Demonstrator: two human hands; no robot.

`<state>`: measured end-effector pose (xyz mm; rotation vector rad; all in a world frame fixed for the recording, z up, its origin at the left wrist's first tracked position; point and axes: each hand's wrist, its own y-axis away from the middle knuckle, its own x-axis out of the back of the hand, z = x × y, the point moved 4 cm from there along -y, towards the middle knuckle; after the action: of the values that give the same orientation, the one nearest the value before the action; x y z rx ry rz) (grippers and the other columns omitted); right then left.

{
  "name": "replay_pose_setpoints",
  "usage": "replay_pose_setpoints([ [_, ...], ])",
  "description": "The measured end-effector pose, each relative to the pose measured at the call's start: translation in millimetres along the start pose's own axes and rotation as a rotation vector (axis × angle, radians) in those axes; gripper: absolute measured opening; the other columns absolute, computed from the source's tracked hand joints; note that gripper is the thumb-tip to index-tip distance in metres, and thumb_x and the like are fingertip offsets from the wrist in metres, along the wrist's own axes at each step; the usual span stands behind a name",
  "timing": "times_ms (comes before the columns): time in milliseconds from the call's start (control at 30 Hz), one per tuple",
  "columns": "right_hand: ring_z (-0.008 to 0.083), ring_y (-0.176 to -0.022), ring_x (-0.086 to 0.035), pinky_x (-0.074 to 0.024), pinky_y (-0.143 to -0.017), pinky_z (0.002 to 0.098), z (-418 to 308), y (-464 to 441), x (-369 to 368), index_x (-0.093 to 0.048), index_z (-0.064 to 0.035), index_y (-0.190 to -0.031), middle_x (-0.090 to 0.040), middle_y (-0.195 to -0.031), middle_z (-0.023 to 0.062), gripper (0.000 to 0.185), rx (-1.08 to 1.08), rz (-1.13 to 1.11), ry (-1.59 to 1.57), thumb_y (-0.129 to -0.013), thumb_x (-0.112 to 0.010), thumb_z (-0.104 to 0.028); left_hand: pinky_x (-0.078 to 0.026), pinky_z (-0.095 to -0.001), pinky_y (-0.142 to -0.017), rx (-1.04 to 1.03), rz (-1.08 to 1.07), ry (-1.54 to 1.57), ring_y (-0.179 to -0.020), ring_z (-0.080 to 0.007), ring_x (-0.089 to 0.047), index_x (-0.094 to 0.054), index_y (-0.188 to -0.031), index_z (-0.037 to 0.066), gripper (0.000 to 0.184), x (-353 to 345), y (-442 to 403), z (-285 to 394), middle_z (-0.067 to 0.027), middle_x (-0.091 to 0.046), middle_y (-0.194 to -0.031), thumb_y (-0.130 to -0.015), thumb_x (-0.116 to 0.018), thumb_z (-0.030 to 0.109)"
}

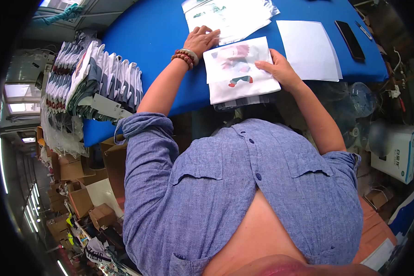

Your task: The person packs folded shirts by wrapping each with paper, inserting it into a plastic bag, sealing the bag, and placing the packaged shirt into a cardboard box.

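Observation:
A folded white garment (244, 83) with a coloured print lies at the table's near edge, its lower layer dark checked cloth. Its upper part looks hazy, as if under a translucent plastic sheet or bag. My right hand (283, 70) grips the garment's right side, thumb on top and the other fingers behind it. Just beyond its upper left corner, my left hand (202, 40) rests with fingers stretched out, at the near edge of a stack of clear printed plastic bags (225, 20). Whether those fingertips hold a bag edge I cannot tell.
Folded garments stand in a tall pile (96, 78) on the left of the blue table (142, 34). White paper sheets (308, 50), a black phone (349, 40) and a pen (364, 30) lie to the right. Cardboard boxes (80, 198) fill the floor at left; a white box (395, 154) stands at right.

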<state>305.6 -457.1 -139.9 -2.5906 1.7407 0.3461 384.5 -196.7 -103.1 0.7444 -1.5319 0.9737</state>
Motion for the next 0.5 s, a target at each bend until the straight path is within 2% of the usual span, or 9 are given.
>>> replay_pose_setpoints([
  [133, 0.016, -0.092, -0.061, -0.0509, -0.08, 0.0285, 0, 1, 1, -0.045, 0.0076, -0.124, -0.06, -0.108, 0.0143, 0.055, 0.003, 0.02, 0.017, -0.083, -0.073, -0.018, -0.046, -0.0338, -0.092, 0.048, 0.094, 0.098, -0.107, -0.0232, -0.054, -0.071, -0.106, 0.021, 0.021, -8, -12, -11, -0.0034, -0.061, -0.109, -0.094, -0.056, 0.029],
  [233, 0.0124, -0.093, -0.059, -0.0503, -0.08, 0.027, -2, 2, 0, -0.046, 0.004, -0.124, -0.06, -0.107, 0.0101, 0.048, -0.018, 0.002, 0.024, -0.087, -0.069, -0.015, -0.049, -0.0336, -0.085, 0.022, 0.068, 0.129, -0.099, -0.0228, -0.058, -0.073, -0.099, 0.02, 0.015, -2, -16, -13, -0.003, -0.063, -0.101, -0.091, -0.061, 0.024],
  [367, 0.0122, -0.092, -0.059, -0.0504, -0.079, 0.0267, -2, 2, -1, -0.046, 0.0038, -0.124, -0.06, -0.106, 0.01, 0.047, -0.01, 0.01, 0.038, -0.087, -0.069, -0.015, -0.05, -0.0348, -0.081, 0.139, 0.048, 0.251, -0.092, -0.0262, -0.061, -0.07, -0.097, 0.015, 0.015, -4, -21, -21, -0.0056, -0.063, -0.097, -0.091, -0.06, 0.025],
  [467, 0.0121, -0.092, -0.059, -0.0503, -0.079, 0.0265, 0, 1, 1, -0.046, 0.0036, -0.123, -0.06, -0.106, 0.0098, 0.047, -0.009, 0.013, 0.041, -0.087, -0.069, -0.015, -0.05, -0.0328, -0.076, 0.213, 0.215, 0.401, -0.085, -0.026, -0.063, -0.068, -0.097, 0.008, 0.015, 0, -22, -29, -0.0084, -0.067, -0.093, -0.091, -0.061, 0.02],
  [500, 0.0121, -0.092, -0.059, -0.0503, -0.079, 0.0265, 1, 1, 1, -0.046, 0.0036, -0.123, -0.06, -0.105, 0.0098, 0.047, -0.003, 0.013, 0.043, -0.087, -0.069, -0.015, -0.049, -0.0343, -0.077, 0.225, 0.233, 0.444, -0.086, -0.027, -0.063, -0.067, -0.097, 0.007, 0.018, 2, -21, -33, -0.0088, -0.066, -0.093, -0.092, -0.06, 0.023],
])
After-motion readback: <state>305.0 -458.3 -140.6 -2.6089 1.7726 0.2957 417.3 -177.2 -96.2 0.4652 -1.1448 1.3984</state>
